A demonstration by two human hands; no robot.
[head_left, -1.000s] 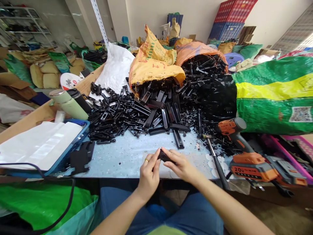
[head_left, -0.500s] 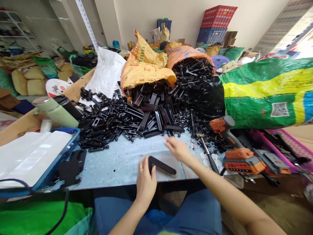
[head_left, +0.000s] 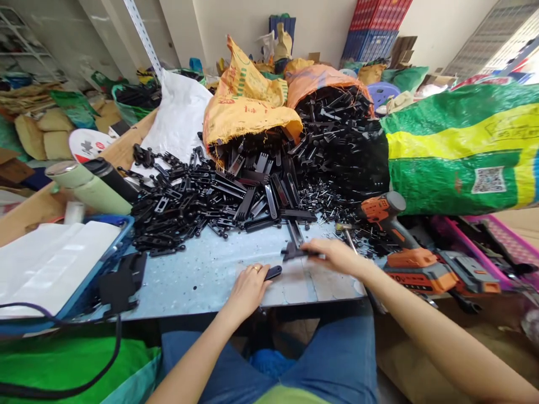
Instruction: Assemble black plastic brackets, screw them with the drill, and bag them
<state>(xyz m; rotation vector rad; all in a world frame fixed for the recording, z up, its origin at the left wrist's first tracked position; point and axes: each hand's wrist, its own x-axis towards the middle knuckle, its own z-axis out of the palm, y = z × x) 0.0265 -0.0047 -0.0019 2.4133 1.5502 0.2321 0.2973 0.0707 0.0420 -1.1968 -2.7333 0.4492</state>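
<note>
Left hand (head_left: 248, 287) clamped over black strip (head_left: 274, 272), desk (head_left: 197, 278) front edge; right hand (head_left: 337, 255) pinching forked part (head_left: 293, 251). Hands apart.

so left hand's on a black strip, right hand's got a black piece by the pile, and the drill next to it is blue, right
No, the drill is orange, not blue; the head view shows it. The left hand does rest on a black strip, and the right hand holds a black piece by the pile.
</note>
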